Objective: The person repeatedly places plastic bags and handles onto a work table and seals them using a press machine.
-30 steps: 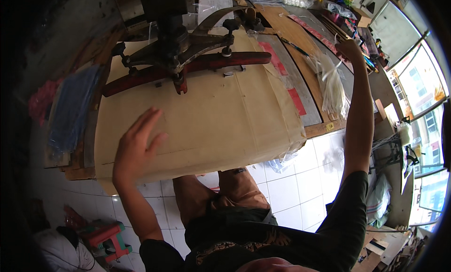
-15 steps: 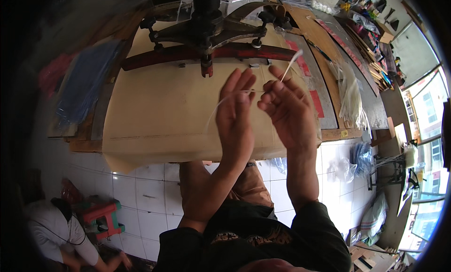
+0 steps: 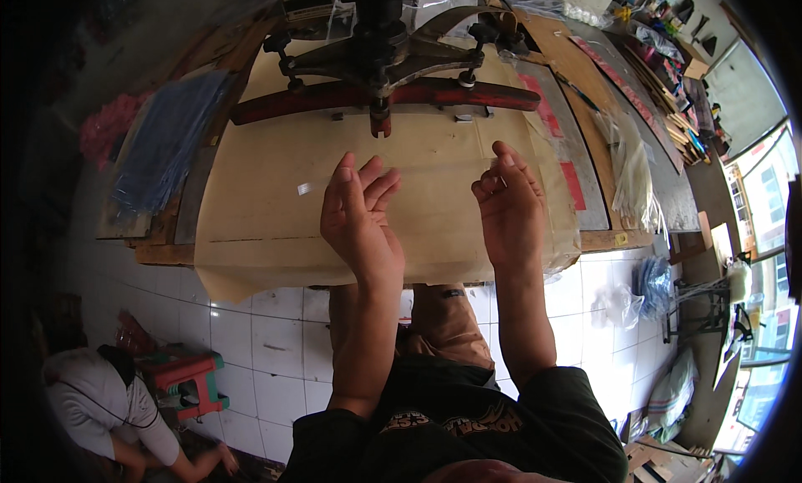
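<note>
A thin, clear plastic strip [image 3: 439, 169] stretches between my two hands above the paper-covered table. My left hand [image 3: 361, 216] pinches it between thumb and fingers, and a whitish end juts out to the left past the fingertips. At the other side my right hand [image 3: 511, 203] is closed on the strip, thumb over curled fingers. Both hands are lifted in front of a black metal machine head [image 3: 380, 61] with a long, curved red bar [image 3: 322, 99]. Brown paper [image 3: 267, 207] lies beneath the hands.
On the left lies a stack of bluish plastic sheets [image 3: 171, 149], near a pink bundle [image 3: 113, 128]. A bundle of pale strips [image 3: 631, 170] hangs over the table's right edge. At lower left a person [image 3: 100, 399] bends beside a red and green stool [image 3: 196, 383].
My hands have drawn apart, the left one moving left. The strip, which was looped and sticking up from my right hand, now runs between them. The view has shifted slightly.
</note>
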A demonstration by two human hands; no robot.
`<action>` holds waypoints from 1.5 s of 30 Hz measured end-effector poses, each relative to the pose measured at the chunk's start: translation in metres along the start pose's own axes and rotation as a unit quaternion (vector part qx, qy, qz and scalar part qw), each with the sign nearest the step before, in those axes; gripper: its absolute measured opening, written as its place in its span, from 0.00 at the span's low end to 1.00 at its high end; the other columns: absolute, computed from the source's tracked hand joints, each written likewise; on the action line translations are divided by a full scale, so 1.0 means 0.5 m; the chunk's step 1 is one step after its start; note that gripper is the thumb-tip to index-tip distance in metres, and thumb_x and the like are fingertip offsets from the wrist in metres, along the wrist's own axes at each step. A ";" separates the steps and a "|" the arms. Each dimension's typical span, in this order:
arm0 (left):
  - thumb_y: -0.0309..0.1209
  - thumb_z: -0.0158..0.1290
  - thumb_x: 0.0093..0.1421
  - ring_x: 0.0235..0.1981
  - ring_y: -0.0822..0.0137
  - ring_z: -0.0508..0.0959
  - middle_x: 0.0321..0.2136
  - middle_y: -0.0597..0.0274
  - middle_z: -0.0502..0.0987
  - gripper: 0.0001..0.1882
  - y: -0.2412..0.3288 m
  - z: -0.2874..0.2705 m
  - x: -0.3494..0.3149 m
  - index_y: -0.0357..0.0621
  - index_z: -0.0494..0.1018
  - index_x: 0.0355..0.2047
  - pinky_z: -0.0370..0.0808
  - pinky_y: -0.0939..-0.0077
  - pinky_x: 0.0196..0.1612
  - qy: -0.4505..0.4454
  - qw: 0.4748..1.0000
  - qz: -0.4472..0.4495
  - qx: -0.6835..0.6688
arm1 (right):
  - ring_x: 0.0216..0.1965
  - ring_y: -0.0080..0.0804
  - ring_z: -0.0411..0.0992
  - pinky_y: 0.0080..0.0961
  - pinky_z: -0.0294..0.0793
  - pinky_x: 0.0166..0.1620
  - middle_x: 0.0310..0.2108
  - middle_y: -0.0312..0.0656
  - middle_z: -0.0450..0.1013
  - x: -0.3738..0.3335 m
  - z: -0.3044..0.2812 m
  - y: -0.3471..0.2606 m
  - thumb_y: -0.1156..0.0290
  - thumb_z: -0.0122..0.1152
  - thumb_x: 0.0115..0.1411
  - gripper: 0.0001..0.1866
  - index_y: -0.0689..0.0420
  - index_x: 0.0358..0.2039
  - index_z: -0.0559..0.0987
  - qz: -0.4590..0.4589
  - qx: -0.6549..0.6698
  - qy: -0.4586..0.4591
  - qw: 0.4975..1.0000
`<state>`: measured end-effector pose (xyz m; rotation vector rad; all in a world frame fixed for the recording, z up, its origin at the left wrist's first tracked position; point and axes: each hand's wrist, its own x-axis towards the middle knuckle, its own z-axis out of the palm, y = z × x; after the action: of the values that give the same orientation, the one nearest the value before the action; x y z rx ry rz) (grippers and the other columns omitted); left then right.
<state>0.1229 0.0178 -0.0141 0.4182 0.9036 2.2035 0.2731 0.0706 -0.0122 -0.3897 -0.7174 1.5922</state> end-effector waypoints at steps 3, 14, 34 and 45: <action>0.38 0.51 0.70 0.31 0.71 0.78 0.32 0.63 0.79 0.23 0.004 -0.012 0.009 0.33 0.69 0.58 0.76 0.72 0.41 0.002 0.999 0.030 -0.019 | 0.29 0.23 0.72 0.25 0.71 0.38 0.30 0.35 0.74 -0.002 -0.009 -0.005 0.74 0.52 0.70 0.13 0.59 0.51 0.79 -0.001 0.045 -0.057 0.997; 0.36 0.52 0.69 0.24 0.77 0.68 0.23 0.71 0.72 0.22 0.015 -0.035 0.017 0.34 0.71 0.57 0.66 0.77 0.34 -0.006 0.998 0.028 -0.049 | 0.40 0.30 0.79 0.29 0.81 0.44 0.41 0.42 0.79 -0.014 -0.028 0.004 0.71 0.54 0.71 0.13 0.58 0.53 0.77 -0.006 0.103 -0.150 0.983; 0.38 0.58 0.67 0.47 0.70 0.79 0.43 0.67 0.80 0.16 0.006 -0.059 0.056 0.48 0.73 0.52 0.73 0.71 0.56 -0.113 0.987 0.018 -0.117 | 0.33 0.19 0.68 0.19 0.70 0.39 0.44 0.36 0.76 -0.008 0.002 -0.011 0.70 0.57 0.70 0.09 0.53 0.48 0.78 0.010 0.131 -0.056 0.990; 0.30 0.59 0.64 0.34 0.67 0.82 0.30 0.60 0.83 0.11 0.056 -0.062 0.175 0.32 0.80 0.40 0.76 0.77 0.43 -0.139 0.940 0.005 0.311 | 0.23 0.21 0.72 0.22 0.73 0.30 0.32 0.41 0.80 0.089 0.006 -0.014 0.68 0.63 0.63 0.10 0.63 0.39 0.83 0.074 -0.369 0.015 0.926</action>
<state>0.0320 0.0517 -0.0136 1.0010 1.4241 1.7603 0.2694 0.1133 0.0013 -1.0328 -1.2838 1.4004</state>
